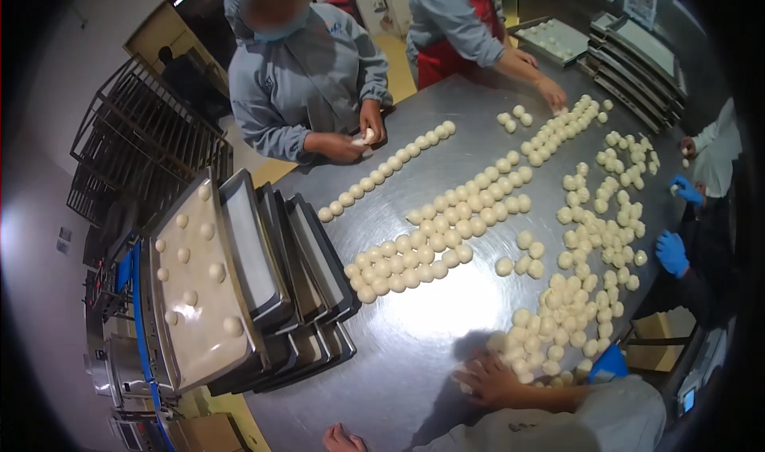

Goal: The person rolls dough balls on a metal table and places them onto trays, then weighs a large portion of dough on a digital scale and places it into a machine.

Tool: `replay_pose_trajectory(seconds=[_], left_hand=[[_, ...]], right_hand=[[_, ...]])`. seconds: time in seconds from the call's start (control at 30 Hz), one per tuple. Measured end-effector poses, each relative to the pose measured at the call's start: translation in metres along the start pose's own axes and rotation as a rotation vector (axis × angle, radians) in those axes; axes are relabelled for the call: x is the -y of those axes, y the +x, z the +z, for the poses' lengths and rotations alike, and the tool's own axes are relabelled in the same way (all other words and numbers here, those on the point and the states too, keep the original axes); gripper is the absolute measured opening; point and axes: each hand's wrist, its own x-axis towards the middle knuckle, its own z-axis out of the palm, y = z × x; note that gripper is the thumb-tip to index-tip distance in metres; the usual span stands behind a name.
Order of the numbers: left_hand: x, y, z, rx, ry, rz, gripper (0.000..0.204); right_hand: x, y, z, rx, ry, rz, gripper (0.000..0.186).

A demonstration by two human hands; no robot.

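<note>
At the bottom edge of the head view, my left hand [343, 439] rests low over the steel table [319, 380], partly cut off, its fingers curled. What it holds, if anything, is hidden. My right hand [492, 382] is cupped down on the table, and a pale dough ball shows in part at its fingertips. Just beyond and right of this hand lies a loose heap of white dough balls [562, 312]. Farther off, more dough balls stand in neat touching rows [410, 262], and a single line of them [388, 167] runs along the far left side.
Stacked trays [267, 253] stand at the left, the top one [199, 292] holding spaced dough balls. Across the table, two people handle dough. Blue-gloved hands [672, 253] are at the right edge. More trays [637, 69] sit at the far right; a rack [147, 141] stands behind.
</note>
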Motion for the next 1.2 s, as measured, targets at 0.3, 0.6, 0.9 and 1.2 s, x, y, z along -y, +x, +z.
replay_pose_trajectory(seconds=[0.3,0.6,0.9,1.2], left_hand=[[0.009,0.009,0.007,-0.200,-0.197,0.158,0.054],[-0.067,0.006,-0.047,0.596,-1.943,-0.348,0.044],[0.006,-0.014,-0.029,0.263,-1.723,-0.419,0.026],[0.024,-0.051,-0.025,-0.058,-0.767,0.090,0.009]], right_hand=[[0.042,0.018,0.021,-0.074,-0.066,0.308,0.056],[0.252,0.021,0.051,-0.103,0.218,-0.144,0.054],[0.236,-0.001,-0.007,-0.858,0.221,0.199,0.032],[0.144,-0.031,0.063,-0.291,0.270,0.700,0.027]])
